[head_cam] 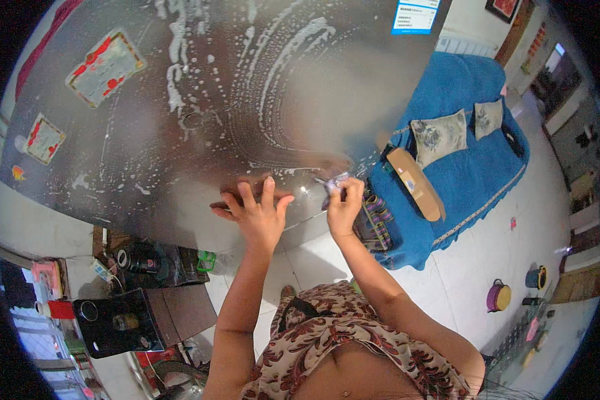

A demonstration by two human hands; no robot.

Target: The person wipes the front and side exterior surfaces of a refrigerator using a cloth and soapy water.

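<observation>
A large glossy grey-brown panel [195, 165], which looks like a refrigerator door, fills the upper left of the view. White soapy foam [177, 60] runs down it in streaks, droplets and curved wipe marks. My left hand [260, 215] has its fingers spread at the panel's lower part and holds nothing; full contact is hard to judge. To its right, my right hand [345, 205] pinches a crumpled, pale purple cloth or wipe [333, 186] against the panel near its lower right edge. The cloth is partly hidden by my fingers.
Right of the panel stands a sofa with a blue cover [480, 185], bearing a cardboard box [414, 185] and cushions [439, 137]. Stickers [106, 69] and a printed label [414, 17] are on the panel. A dark table [180, 312] stands lower left; a round stool [499, 296] lower right.
</observation>
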